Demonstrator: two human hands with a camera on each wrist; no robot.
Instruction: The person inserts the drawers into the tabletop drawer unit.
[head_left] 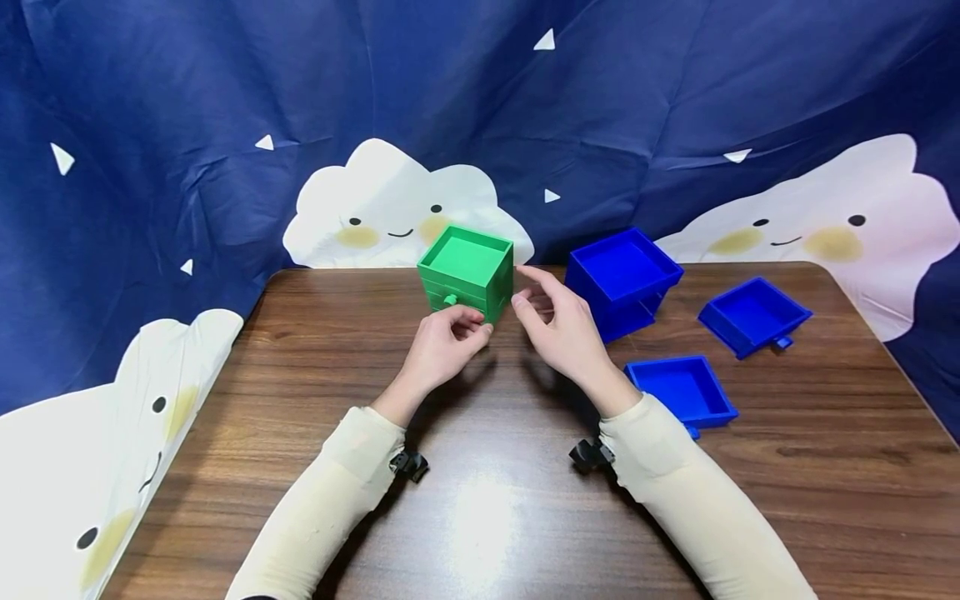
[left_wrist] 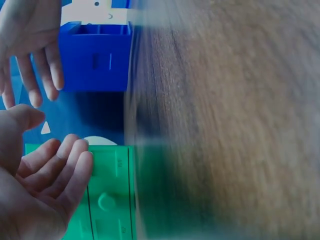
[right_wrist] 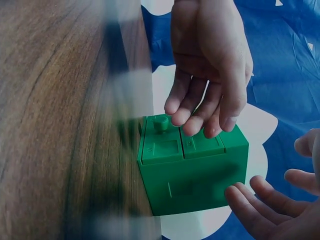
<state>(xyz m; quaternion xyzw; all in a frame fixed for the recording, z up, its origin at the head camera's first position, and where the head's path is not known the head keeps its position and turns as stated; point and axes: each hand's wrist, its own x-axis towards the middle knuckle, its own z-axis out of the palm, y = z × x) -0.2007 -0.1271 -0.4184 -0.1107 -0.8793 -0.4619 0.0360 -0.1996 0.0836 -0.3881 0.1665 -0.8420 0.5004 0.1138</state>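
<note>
Green, with a recessed top and a knob on its front face, the drawer box stands upright on the wood-grain tabletop, towards the far edge. The person's left grip is at the lower front of the drawer box, fingers loosely curled and grasping nothing; whether it touches the front cannot be determined. The right grip is just beside the drawer box on its right, fingers partly extended, likewise released; fingertip contact with the side wall cannot be confirmed.

A blue cabinet stands to the right of the drawer box, apart from it, its lower front open. Farther right of the drawer box lies a blue drawer with its own knob. A second blue drawer, right of the drawer box and nearer the person, is partly covered by the right sleeve. Behind the drawer box hangs a dark blue curtain printed with white clouds.
</note>
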